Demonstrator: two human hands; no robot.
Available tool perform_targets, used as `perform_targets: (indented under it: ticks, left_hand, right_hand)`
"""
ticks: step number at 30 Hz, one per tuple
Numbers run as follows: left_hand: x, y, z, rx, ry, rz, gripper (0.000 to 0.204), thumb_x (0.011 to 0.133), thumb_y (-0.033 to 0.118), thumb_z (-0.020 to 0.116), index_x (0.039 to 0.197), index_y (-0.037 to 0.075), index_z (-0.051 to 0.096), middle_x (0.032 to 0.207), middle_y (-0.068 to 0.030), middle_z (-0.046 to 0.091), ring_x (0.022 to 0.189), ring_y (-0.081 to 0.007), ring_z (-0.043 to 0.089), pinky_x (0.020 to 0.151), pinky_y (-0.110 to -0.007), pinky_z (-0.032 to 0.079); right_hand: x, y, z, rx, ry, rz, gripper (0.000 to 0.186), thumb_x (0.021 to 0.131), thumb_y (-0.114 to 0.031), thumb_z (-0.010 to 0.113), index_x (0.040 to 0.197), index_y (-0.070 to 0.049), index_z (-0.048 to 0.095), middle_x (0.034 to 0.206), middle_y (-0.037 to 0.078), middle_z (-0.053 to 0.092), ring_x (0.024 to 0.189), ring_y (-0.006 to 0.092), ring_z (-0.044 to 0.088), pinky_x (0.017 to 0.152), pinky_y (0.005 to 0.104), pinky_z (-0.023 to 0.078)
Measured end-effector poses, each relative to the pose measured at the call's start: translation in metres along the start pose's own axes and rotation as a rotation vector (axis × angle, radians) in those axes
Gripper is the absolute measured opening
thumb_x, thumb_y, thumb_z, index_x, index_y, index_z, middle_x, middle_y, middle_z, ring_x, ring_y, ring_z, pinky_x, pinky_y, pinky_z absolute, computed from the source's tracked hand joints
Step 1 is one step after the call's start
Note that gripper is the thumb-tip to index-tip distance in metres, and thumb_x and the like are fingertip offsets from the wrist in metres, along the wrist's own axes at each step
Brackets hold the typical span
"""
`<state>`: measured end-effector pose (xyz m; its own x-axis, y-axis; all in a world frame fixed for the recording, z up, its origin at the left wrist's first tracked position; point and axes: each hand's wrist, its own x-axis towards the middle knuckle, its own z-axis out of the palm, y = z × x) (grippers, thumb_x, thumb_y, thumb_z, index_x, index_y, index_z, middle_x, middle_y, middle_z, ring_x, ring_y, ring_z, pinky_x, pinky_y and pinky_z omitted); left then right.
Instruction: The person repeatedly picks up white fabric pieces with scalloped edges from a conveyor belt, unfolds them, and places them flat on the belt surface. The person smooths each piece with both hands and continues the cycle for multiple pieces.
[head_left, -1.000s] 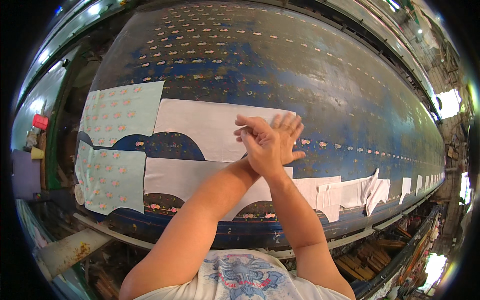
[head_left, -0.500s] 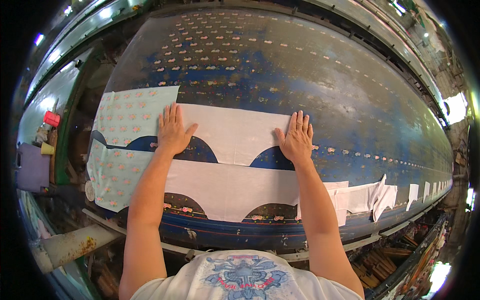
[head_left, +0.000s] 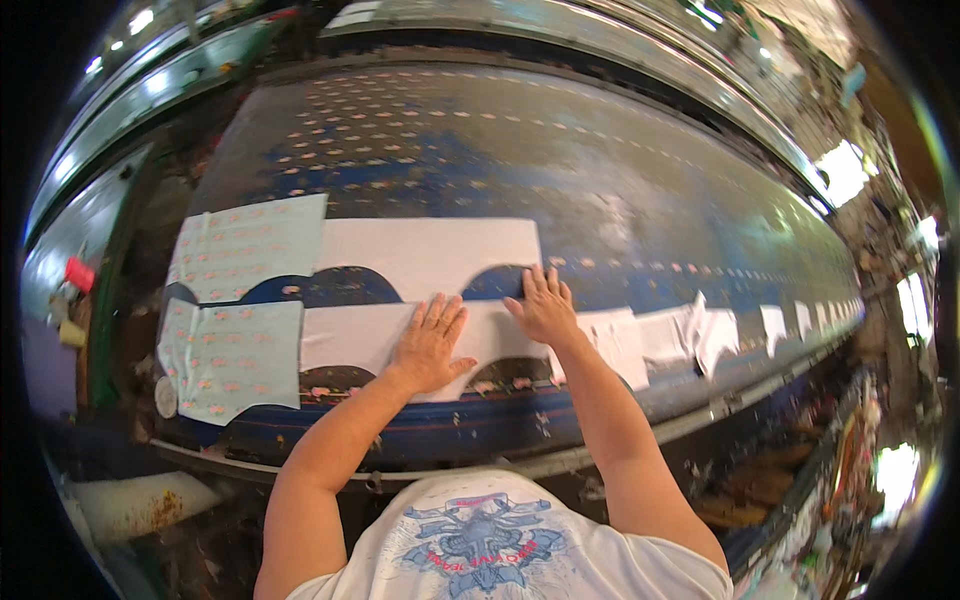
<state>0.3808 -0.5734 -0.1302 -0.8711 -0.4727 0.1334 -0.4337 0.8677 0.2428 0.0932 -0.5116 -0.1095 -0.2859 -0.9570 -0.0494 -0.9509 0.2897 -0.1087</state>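
Observation:
On the long dark table lie two pale pinkish-white cut fabric pieces with curved cutouts, one behind the other. My left hand (head_left: 430, 347) rests flat, fingers spread, on the nearer white fabric piece (head_left: 345, 330). Fingers outstretched, my right hand (head_left: 543, 303) lies at that piece's upper right corner, its fingertips close to the lower right end of the farther white fabric piece (head_left: 430, 243). At the left end, two mint-green pieces with a printed flower pattern, a farther one (head_left: 250, 243) and a nearer one (head_left: 232, 350), adjoin the white ones. Neither hand grips anything.
The dark table (head_left: 640, 180) carries rows of small printed flower marks. Along its near edge to the right lies crumpled white fabric (head_left: 715, 335), with several smaller white pieces beyond. A rust-stained pale pipe (head_left: 150, 503) sits at the lower left, and a red container (head_left: 79, 274) at the far left.
Both hands have moved from the farther white piece toward me onto the nearer one, the left also shifting right across the fabric. The view has tilted and shifted a little.

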Motion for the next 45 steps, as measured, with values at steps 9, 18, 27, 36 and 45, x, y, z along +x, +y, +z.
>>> perform_targets:
  ticks: [9, 18, 27, 36, 45]
  left_hand:
    - [-0.003, 0.017, -0.001, -0.015, -0.114, 0.037, 0.087, 0.105, 0.064, 0.058, 0.172, 0.012, 0.039, 0.184, -0.0108, 0.025, 0.171, -0.0382, 0.014, 0.137, -0.062, 0.006]
    - [0.044, 0.109, 0.004, -0.272, 0.054, 0.034, 0.054, 0.099, 0.034, 0.076, 0.141, 0.0, 0.068, 0.155, -0.0203, 0.063, 0.149, -0.0406, 0.053, 0.126, -0.061, 0.035]
    - [0.155, 0.241, 0.055, -0.251, 0.309, -0.087, 0.037, 0.092, 0.019, 0.082, 0.123, 0.0, 0.077, 0.126, -0.0208, 0.074, 0.121, -0.0393, 0.068, 0.105, -0.048, 0.054]
    - [0.2, 0.325, 0.042, -0.715, 0.129, -0.246, 0.007, 0.097, 0.007, 0.077, 0.1, 0.001, 0.076, 0.098, -0.0116, 0.071, 0.087, -0.0236, 0.07, 0.081, -0.037, 0.055]
    - [0.14, 0.331, -0.02, -1.476, -0.042, -0.177, 0.003, 0.101, 0.002, 0.076, 0.1, 0.0, 0.074, 0.095, -0.0014, 0.071, 0.088, -0.0096, 0.065, 0.08, -0.027, 0.052]
  right_hand:
    - [-0.147, 0.07, -0.039, 0.22, 0.229, 0.182, 0.037, 0.096, -0.028, 0.077, 0.125, -0.005, 0.079, 0.131, 0.018, 0.073, 0.129, 0.0411, 0.065, 0.109, 0.0516, 0.054]
    - [-0.2, 0.205, -0.058, 0.107, 0.241, 0.344, 0.03, 0.093, -0.023, 0.081, 0.118, -0.007, 0.081, 0.12, 0.016, 0.076, 0.117, 0.0381, 0.072, 0.099, 0.0486, 0.059]
    - [-0.184, 0.363, -0.074, 0.142, 0.401, 0.38, 0.035, 0.091, -0.021, 0.082, 0.122, -0.005, 0.08, 0.122, 0.019, 0.074, 0.114, 0.0418, 0.072, 0.1, 0.0503, 0.058]
    - [-0.196, 0.344, -0.049, 0.662, 0.239, 0.155, 0.025, 0.095, -0.021, 0.076, 0.112, -0.004, 0.082, 0.099, 0.019, 0.077, 0.088, 0.0427, 0.075, 0.083, 0.0519, 0.06]
    - [-0.222, 0.325, -0.057, 0.745, 0.273, -0.327, 0.014, 0.089, -0.007, 0.077, 0.102, -0.001, 0.076, 0.091, 0.016, 0.072, 0.074, 0.0297, 0.069, 0.07, 0.0369, 0.054]
